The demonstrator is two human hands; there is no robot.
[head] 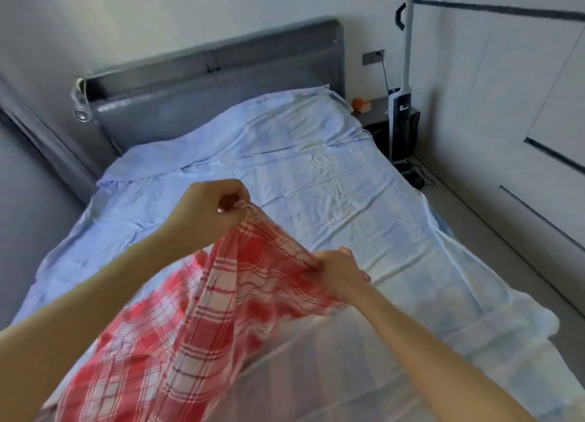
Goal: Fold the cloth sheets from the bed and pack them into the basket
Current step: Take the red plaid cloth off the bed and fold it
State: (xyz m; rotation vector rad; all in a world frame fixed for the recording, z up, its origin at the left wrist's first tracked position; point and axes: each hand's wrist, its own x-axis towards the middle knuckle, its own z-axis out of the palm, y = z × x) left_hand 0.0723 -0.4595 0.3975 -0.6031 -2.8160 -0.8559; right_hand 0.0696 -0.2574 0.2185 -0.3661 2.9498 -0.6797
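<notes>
Head view: left hand (207,207) and right hand (340,271) each pinch the red plaid sheet (190,310) above the bed (316,174)

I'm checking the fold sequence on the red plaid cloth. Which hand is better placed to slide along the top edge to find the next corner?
Probably the right hand: it pinches the red plaid cloth mid-edge, lower down. The left hand already holds what looks like a corner raised over the bed.

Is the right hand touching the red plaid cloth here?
Touching. The head view shows the right hand pinching the upper edge of the red plaid cloth; the left hand grips another part of that edge, higher up.
</notes>
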